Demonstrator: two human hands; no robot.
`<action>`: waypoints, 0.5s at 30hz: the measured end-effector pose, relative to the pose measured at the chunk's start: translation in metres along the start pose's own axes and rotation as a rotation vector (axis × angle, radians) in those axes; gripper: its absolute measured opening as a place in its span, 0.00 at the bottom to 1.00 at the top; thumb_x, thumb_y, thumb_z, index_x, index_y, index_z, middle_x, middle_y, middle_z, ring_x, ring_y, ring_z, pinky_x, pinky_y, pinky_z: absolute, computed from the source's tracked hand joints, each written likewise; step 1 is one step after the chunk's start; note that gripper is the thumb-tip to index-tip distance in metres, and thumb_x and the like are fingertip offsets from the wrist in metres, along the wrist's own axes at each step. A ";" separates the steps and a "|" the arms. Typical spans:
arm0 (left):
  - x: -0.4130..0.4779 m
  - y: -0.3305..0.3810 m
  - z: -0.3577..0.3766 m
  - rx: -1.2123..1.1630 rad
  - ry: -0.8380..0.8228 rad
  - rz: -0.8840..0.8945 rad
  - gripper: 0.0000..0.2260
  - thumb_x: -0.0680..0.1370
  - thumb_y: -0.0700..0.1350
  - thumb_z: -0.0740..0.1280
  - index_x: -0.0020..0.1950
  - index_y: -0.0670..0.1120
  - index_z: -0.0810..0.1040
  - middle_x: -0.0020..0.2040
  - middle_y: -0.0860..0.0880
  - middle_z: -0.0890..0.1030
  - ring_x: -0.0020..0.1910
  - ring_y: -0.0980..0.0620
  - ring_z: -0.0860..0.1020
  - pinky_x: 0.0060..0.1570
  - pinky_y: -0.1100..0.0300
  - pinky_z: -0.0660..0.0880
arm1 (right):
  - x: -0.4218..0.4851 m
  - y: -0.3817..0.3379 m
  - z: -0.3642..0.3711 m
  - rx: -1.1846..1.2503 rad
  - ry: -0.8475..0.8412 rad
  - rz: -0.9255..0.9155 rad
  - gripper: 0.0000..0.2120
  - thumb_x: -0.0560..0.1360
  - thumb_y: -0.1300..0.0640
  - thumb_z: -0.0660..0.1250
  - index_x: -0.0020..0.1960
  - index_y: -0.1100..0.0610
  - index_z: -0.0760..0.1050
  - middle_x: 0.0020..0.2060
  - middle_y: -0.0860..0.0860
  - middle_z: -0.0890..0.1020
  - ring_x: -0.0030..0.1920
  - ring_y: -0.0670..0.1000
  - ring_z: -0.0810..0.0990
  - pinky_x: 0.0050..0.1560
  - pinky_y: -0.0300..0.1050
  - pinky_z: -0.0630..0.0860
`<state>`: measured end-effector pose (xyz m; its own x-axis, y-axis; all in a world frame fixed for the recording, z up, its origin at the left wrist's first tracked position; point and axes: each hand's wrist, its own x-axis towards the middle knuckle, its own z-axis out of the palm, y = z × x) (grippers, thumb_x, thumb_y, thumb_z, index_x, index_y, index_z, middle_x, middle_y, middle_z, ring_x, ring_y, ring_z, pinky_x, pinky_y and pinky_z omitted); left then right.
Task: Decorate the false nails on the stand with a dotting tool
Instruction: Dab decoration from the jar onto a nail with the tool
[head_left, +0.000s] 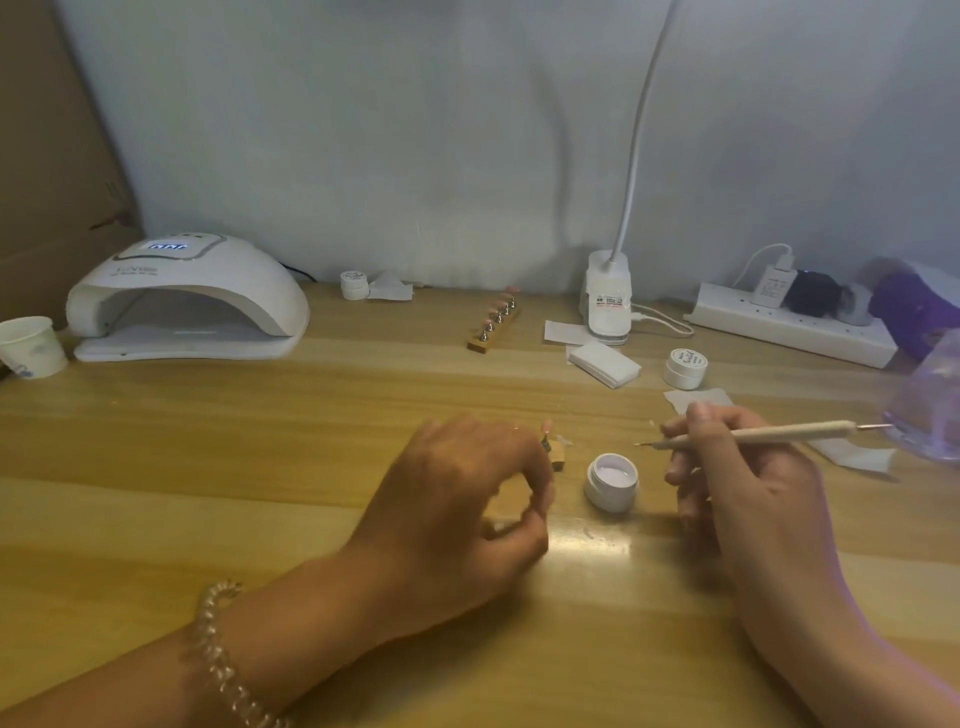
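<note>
The false nail (545, 427) sits on its little stand (557, 453), pinched by the left hand (457, 499) beside the open jar (608, 499); the right hand (748, 478), pinching the dotting tool (779, 432) like a pen, should load only its tip

Tabletop (208, 467) is yellow-brown woodgrain; lamp (187, 291), jars (611, 483), cup (31, 345) and strip (795, 327) white; tool (753, 434) beige.

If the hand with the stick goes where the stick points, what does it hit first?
Probably the small wooden stand held by the left hand. The right hand aims its dotting tool leftward at it, passing just above the open jar, though depth is unclear.
</note>
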<state>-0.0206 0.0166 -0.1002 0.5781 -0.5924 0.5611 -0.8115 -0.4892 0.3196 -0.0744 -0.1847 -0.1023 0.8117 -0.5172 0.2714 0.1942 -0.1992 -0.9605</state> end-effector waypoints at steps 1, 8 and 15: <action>-0.002 0.002 0.002 -0.071 -0.068 -0.024 0.05 0.71 0.46 0.68 0.44 0.55 0.75 0.41 0.63 0.76 0.40 0.65 0.71 0.48 0.62 0.70 | 0.001 0.002 -0.001 -0.013 -0.010 0.010 0.14 0.81 0.49 0.61 0.42 0.55 0.79 0.27 0.49 0.77 0.22 0.44 0.70 0.21 0.35 0.65; -0.002 -0.005 0.005 -0.245 -0.196 -0.110 0.05 0.75 0.42 0.72 0.45 0.52 0.80 0.42 0.61 0.79 0.36 0.62 0.75 0.37 0.75 0.65 | -0.002 0.006 0.002 -0.145 -0.106 -0.018 0.13 0.80 0.45 0.62 0.41 0.51 0.74 0.27 0.49 0.78 0.24 0.44 0.72 0.29 0.44 0.69; -0.001 -0.003 0.004 -0.208 -0.212 -0.140 0.05 0.75 0.41 0.71 0.45 0.51 0.81 0.40 0.54 0.77 0.31 0.53 0.73 0.46 0.81 0.61 | -0.004 0.006 0.003 -0.268 -0.157 -0.074 0.13 0.78 0.41 0.61 0.40 0.47 0.76 0.30 0.47 0.79 0.27 0.43 0.74 0.32 0.45 0.70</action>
<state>-0.0185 0.0167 -0.1049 0.6721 -0.6598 0.3361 -0.7106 -0.4470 0.5433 -0.0750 -0.1814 -0.1090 0.8798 -0.3627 0.3074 0.1211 -0.4542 -0.8826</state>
